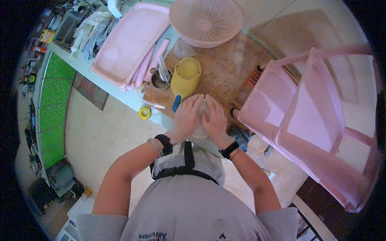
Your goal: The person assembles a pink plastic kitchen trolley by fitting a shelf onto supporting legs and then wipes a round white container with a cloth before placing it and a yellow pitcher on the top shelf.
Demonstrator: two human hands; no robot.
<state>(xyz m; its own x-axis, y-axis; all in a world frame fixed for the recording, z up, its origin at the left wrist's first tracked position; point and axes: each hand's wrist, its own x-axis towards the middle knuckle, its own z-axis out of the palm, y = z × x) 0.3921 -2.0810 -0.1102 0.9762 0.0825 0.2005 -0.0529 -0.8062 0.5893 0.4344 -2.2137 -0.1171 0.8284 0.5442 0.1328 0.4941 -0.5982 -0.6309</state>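
At the near edge of the wooden board (219, 64), my left hand (187, 115) and my right hand (215, 121) close around a pale round thing (200, 130). The fingers of both hands lie over its far side, and the hands cover most of it, so its kind cannot be told. Just beyond my left hand lies a yellow plastic container (186, 78) with a blue end (176, 103). Left of that stands a small metal cup (160, 83) with a clear plastic tool (163, 70) in it.
A pink mesh basket (205, 22) and a clear cup (184, 49) sit at the far side. Leftward are a pink tray (132, 40), pink rolls (159, 54) and a yellow ring (144, 113) at the counter's edge. A large pink rack (289, 96) stands on the right.
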